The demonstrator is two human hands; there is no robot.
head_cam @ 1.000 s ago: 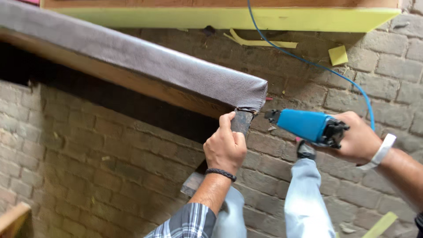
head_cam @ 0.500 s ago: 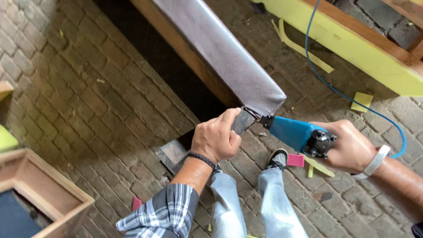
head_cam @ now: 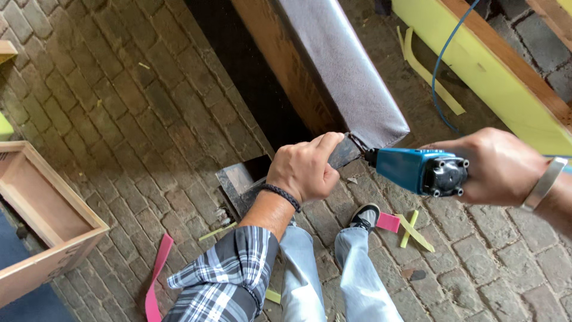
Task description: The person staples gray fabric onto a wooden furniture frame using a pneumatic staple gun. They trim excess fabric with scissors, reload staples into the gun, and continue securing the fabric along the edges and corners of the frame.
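- While we look down from the head camera, our left hand (head_cam: 304,170) pinches a flap of grey fabric (head_cam: 344,152) between thumb and forefinger, the other fingers curled shut beneath.
- We see that the flap belongs to the grey upholstered beam (head_cam: 339,71), whose corner sits directly above and just beyond the left knuckles.
- Our right hand (head_cam: 497,167) is clamped around the rear of a blue power tool (head_cam: 417,170), fingers wrapped tight on its body.
- We note the tool's nose pointing toward the left hand, meeting the pulled fabric just beside the left forefinger tip.
- We see a blue hose (head_cam: 444,65) rising beyond the right hand; its join to the tool is hidden.
- We wear a black band (head_cam: 283,195) on the left wrist and a pale wristband (head_cam: 543,183) on the right wrist.
- Beyond the right hand lies a yellow-green framed piece (head_cam: 488,77) with a wooden edge.
- Below both hands we see our legs in light jeans (head_cam: 333,274), a dark shoe (head_cam: 364,217), and pink (head_cam: 388,222) and yellow scraps (head_cam: 414,229) on the brick paving (head_cam: 119,119).
- Far to the left of the left hand stands an open wooden box (head_cam: 47,220).
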